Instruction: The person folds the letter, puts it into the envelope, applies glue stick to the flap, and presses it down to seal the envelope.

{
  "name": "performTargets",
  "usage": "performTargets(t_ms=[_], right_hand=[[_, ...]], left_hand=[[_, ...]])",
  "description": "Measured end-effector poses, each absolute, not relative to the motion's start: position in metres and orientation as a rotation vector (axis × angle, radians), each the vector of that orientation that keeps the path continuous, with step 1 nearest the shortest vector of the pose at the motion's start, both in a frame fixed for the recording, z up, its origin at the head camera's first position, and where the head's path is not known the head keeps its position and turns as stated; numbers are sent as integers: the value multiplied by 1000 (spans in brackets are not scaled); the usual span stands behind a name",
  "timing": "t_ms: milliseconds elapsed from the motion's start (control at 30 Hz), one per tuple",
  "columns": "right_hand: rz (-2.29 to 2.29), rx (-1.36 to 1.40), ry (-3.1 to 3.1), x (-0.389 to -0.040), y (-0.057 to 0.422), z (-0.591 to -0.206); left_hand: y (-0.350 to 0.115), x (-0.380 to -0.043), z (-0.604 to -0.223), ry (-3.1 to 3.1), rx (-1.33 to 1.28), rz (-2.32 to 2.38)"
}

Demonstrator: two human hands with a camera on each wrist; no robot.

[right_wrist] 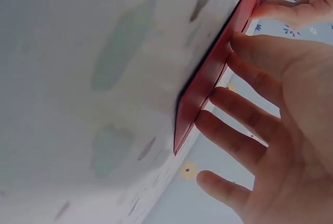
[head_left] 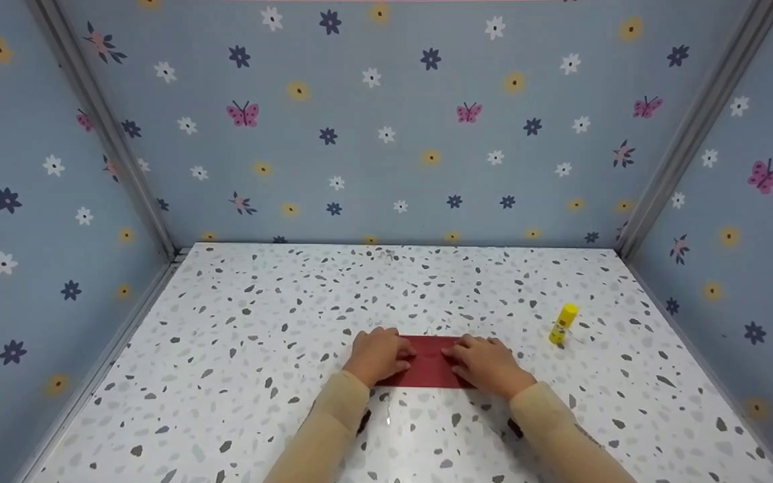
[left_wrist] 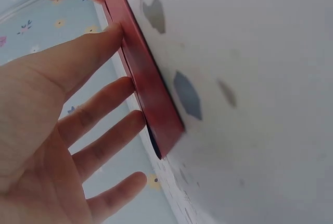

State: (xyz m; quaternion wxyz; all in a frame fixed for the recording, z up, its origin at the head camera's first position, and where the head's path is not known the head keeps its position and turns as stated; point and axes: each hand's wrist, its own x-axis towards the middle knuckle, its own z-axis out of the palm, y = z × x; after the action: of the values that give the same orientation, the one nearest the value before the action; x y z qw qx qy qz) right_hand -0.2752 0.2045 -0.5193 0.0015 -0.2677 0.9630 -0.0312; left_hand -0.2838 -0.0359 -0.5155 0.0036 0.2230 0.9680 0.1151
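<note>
A flat red folded paper [head_left: 429, 370] lies on the table in front of the person, its long side running left to right. On its left part rests the left hand [head_left: 378, 355], and the right hand [head_left: 487, 365] rests on its right part. The left wrist view shows the left thumb [left_wrist: 106, 36] on the paper's face and fingertips at its far edge, where two layers part slightly at the corner. Similarly, the right thumb [right_wrist: 255, 44] and fingers touch the paper [right_wrist: 200, 86] in the right wrist view. Both hands press with fairly straight fingers.
A yellow glue stick [head_left: 563, 324] stands to the right of the right hand, beyond the paper. The white speckled table [head_left: 259, 302] is bounded by blue flowered panels [head_left: 386, 134] at the back and both sides.
</note>
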Motion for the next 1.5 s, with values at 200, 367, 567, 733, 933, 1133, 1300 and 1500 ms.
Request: performTargets(t_ms=[200, 367, 567, 733, 933, 1133, 1300, 1500], right_hand=[[-108, -791, 3016, -276, 207, -520], [-138, -748, 3004, -279, 210, -519], [-198, -723, 3008, -281, 216, -519], [-301, -720, 3014, -280, 220, -519], [-352, -628, 2992, -281, 224, -520], [-344, -597, 2978, -281, 228, -517], [-436, -559, 2923, -285, 232, -518], [-489, -561, 2873, -288, 238, -520]], left_hand=[[-36, -283, -517, 3065, 681, 363], [-39, -282, -516, 3092, 642, 379], [-39, -280, -514, 3102, 596, 374], [-40, -281, -517, 3115, 571, 364], [-45, -282, -513, 3036, 530, 396], [-51, -280, -509, 2989, 549, 400], [-55, -280, -507, 2947, 568, 396], [-58, -283, -509, 2915, 622, 432]])
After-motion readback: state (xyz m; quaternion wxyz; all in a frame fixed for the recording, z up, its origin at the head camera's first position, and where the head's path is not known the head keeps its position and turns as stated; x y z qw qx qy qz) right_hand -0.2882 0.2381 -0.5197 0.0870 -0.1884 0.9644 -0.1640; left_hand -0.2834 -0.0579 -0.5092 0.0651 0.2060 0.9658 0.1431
